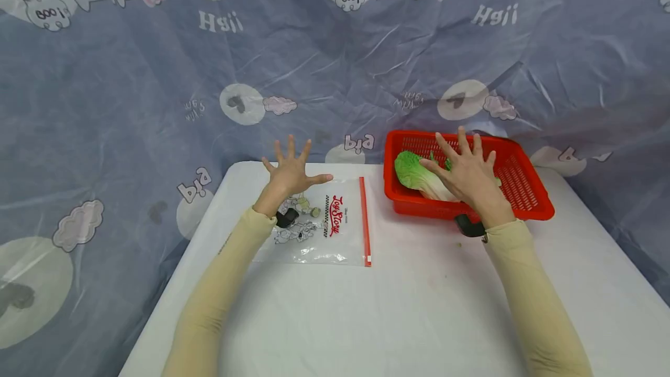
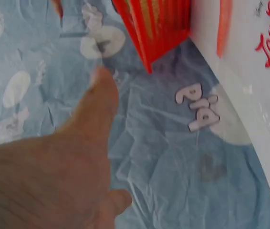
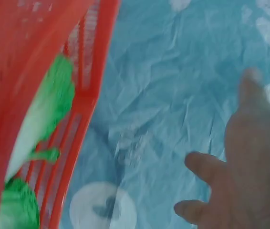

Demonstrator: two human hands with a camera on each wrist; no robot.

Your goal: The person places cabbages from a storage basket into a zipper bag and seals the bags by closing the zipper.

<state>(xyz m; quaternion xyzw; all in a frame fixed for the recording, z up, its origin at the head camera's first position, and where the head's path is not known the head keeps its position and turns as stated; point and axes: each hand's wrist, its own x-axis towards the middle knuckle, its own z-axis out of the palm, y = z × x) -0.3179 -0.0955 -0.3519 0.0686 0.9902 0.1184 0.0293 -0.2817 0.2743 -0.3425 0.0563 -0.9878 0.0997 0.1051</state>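
Across from me the left hand (image 1: 291, 178) is spread wide, fingers straight, gripping nothing; a clear zip bag (image 1: 331, 246) lies flat below them, toward the wrist and past the thumb. The right hand (image 1: 470, 180) is splayed too, also holding nothing, its fingers above a red basket (image 1: 419, 208), a leafy cabbage (image 1: 417, 175) beneath the thumb

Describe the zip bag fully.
The zip bag looks like clear plastic, with red Toy Story lettering, a checkered strip, printed characters and a red closure along its right edge. It lies flat on the white table, left of the red basket. The left hand, spread above, hides part; only the table visibly touches it.
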